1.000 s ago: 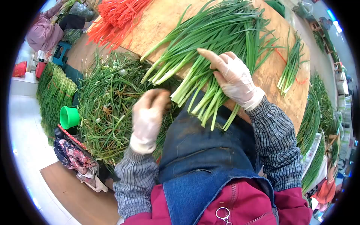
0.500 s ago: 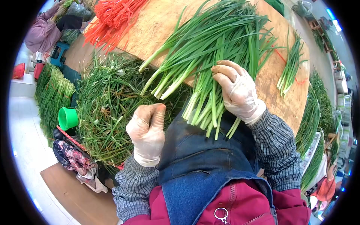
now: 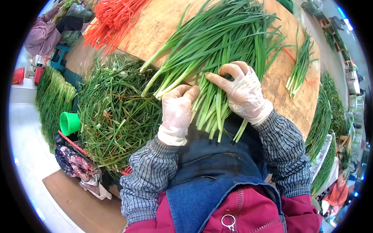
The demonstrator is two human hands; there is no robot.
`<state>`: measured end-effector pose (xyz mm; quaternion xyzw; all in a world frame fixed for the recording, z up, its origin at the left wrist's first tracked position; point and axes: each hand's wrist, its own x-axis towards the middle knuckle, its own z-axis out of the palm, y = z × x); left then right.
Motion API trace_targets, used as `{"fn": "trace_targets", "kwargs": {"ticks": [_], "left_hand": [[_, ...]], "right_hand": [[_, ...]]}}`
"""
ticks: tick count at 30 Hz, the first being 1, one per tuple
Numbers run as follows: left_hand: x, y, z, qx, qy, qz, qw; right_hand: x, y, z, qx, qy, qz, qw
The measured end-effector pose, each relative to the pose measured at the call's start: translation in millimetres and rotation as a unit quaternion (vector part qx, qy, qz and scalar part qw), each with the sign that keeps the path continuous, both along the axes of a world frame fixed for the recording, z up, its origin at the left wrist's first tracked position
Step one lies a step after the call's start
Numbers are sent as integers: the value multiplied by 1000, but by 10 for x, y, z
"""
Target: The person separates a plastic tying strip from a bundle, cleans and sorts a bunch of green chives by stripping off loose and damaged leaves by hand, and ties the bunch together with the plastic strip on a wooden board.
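A large heap of garlic chives (image 3: 229,35) lies across the table edge, pale stem ends toward me. My gloved right hand (image 3: 248,95) is curled over the nearer stalks (image 3: 211,116), whose ends hang above my lap. Its thumb and forefinger reach left across the stems. Beside it, my gloved left hand (image 3: 176,112) is closed, thumb against bent fingers, close to the pale stem ends. What it pinches, if anything, is hidden. A small separate bunch of chives (image 3: 299,68) lies to the right on the table.
Red plastic ties (image 3: 116,19) are piled on the round wooden table (image 3: 155,27) at upper left. Loose green trimmings (image 3: 116,116) are heaped left of my lap. Farther left are a green bucket (image 3: 70,123) and stacked chives (image 3: 56,97). A person (image 3: 42,35) sits at upper left.
My left hand has moved up and right, from above the trimmings to the stem ends. My right hand has shifted slightly left, with its thumb and forefinger now stretched toward the left hand.
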<state>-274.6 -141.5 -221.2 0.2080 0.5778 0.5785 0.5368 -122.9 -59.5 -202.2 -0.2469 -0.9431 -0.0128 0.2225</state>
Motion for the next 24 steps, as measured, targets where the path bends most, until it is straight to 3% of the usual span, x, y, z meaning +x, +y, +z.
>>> {"fn": "trace_targets", "kwargs": {"ticks": [2,4,6,8,10,11,12,15,16,17,19,20,21,22,24], "left_hand": [[-10,-3,-27,14,62,19,998],[-106,-100,127,-46,120,-1,992],[-230,-326,250,-42,110,9,993],[-564,-720,277,-58,225,-46,972],[-1059,-1184,104,-201,310,-60,927],[-1393,-1538,-167,-279,529,-110,794],[-1601,-1774,-367,-337,708,-152,602],[-1466,-1736,-353,-140,796,-110,579],[-1236,-1525,-281,-58,759,-112,638],[-907,-1220,-31,-70,531,-75,841],[-500,-773,181,-90,194,-103,971],[-342,-596,178,-77,137,-118,980],[-213,-450,182,-56,144,-161,975],[-101,-351,-92,11,179,-148,973],[36,-259,-84,44,191,-117,974]], "right_hand": [[-2,-13,-8,3,15,-5,1000],[8,-9,-17,2,21,-1,1000],[15,0,-34,3,29,4,1000],[23,12,-54,4,39,7,999],[15,19,-55,-1,37,3,999],[16,5,-59,-5,35,2,999],[19,-13,-67,10,34,-2,999],[-11,-31,-68,45,24,-8,999],[-18,-32,-61,45,12,4,999],[-27,-15,-46,49,1,17,999],[-24,11,-71,48,-14,29,998],[-29,6,-59,48,-23,25,998],[-38,-8,-49,47,-33,20,998],[-43,-23,-41,45,-42,16,998],[-34,-19,-26,36,-55,11,998]]}}
